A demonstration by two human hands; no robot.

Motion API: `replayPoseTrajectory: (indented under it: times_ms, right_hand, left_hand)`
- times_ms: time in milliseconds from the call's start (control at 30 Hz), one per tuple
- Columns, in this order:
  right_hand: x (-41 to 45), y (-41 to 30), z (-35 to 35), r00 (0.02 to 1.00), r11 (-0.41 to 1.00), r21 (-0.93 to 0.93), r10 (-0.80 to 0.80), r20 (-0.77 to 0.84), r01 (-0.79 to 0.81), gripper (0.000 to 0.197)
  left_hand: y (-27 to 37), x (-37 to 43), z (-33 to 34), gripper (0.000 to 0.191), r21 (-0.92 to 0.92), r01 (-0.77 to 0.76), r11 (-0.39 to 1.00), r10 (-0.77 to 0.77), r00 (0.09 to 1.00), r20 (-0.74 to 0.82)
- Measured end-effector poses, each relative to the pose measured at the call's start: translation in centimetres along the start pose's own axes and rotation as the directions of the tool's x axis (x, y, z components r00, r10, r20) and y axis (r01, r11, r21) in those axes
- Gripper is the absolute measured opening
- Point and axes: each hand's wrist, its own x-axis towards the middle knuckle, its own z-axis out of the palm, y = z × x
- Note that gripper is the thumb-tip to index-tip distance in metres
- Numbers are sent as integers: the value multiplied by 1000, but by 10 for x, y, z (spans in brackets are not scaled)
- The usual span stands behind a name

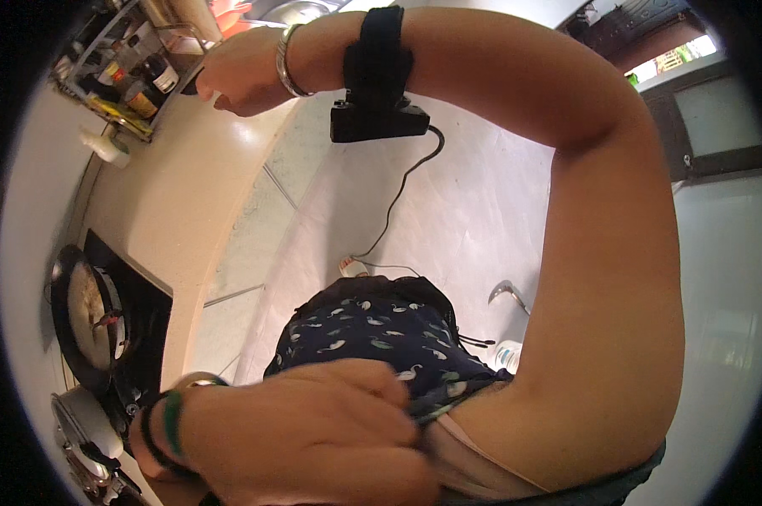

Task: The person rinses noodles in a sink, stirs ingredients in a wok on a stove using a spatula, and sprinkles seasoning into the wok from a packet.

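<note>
My right hand [238, 79] reaches over the counter at the upper left, beside a wire rack. A small dark thing shows by its fingers; I cannot tell if it is held. A silver bangle [286, 60] circles that wrist, and a black strap with a black device [379, 120] sits on the forearm. From the device a black cable [398, 190] hangs down. My left hand [317, 436], blurred and close to the camera, has curled fingers in front of the dark bird-print garment [371, 329]. Its fingertips are hidden, so any hold is unclear. Dark and green bands circle its wrist.
A rack [112, 107] of bottles stands on the beige counter [166, 177]. Lower left, a pan [90, 316] sits on a black stove [150, 316] near a metal pot [90, 417]. A curved metal tool [507, 291] and a white container [508, 354] are low on the right.
</note>
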Motion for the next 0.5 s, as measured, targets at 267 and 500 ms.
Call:
replayPoseTrajectory:
  times_ms: [267,500]
  right_hand:
    - [-33,45,32,982,948,-288,-168,-81,138,14]
    - [-53,75,34,982,915,-366,-186,-10,170,10]
  left_hand:
    - [-22,27,9,21,154,134,979,-127,991,-51]
    - [-34,84,5,24,-19,556,831,-547,812,-204]
